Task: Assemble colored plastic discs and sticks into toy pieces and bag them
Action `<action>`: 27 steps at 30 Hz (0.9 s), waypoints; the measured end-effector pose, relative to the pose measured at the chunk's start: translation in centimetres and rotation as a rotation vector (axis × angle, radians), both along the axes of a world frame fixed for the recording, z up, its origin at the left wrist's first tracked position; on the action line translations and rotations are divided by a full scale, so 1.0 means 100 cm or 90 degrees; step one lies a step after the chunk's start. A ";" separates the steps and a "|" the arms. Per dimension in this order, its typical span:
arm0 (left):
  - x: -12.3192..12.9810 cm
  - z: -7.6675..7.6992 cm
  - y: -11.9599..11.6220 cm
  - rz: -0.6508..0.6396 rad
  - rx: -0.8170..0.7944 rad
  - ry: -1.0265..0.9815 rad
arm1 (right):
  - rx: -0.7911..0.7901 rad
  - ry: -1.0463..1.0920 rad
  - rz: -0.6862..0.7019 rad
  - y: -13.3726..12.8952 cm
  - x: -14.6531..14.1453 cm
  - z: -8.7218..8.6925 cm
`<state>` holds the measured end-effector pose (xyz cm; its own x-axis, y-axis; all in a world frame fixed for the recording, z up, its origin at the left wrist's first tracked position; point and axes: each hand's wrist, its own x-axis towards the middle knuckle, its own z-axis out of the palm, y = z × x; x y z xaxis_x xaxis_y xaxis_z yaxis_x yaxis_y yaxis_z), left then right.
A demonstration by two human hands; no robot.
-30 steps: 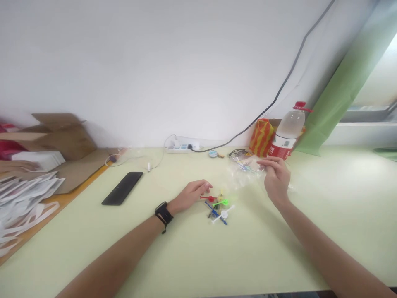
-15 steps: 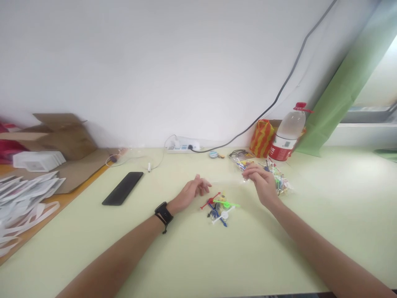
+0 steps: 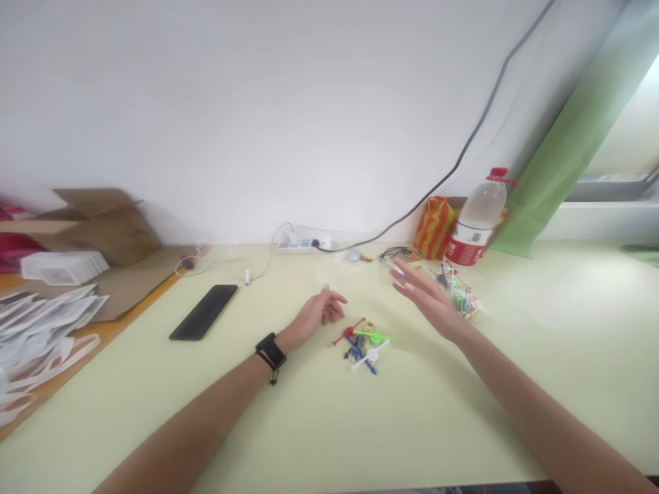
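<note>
My left hand (image 3: 323, 310), with a black watch (image 3: 271, 350) on its wrist, hovers over the table, its fingers loosely bent and apart with nothing in them. To its right lies a small heap of plastic arrow spinners: a red spinner (image 3: 350, 331), a green spinner (image 3: 376, 337), a white spinner (image 3: 373, 355) and a blue one partly beneath them. Small clear round pieces sit among these. My right hand (image 3: 430, 300) is held up with fingers stretched out, also holding nothing. Just beyond it are clear bags of colourful small parts (image 3: 463, 298), partly hidden by the hand.
A black phone (image 3: 204, 313) lies at left. Along the wall are a power strip (image 3: 303, 241), a small blue round item (image 3: 354, 255) with something filmy around it, a striped bag (image 3: 434, 230) and a large bottle (image 3: 476, 223). Cardboard boxes (image 3: 106, 226) and white straps (image 3: 46, 370) fill the left.
My right hand has let go of a clear plastic film and its fingers have straightened. Something filmy now shows near the blue round item at the back. The left hand has barely moved.
</note>
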<state>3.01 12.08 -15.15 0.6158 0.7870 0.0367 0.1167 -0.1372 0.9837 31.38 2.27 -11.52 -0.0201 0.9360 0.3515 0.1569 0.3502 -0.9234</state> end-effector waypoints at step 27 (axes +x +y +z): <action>0.024 -0.017 0.084 0.010 0.507 0.505 | 0.085 -0.393 0.034 0.004 -0.026 -0.033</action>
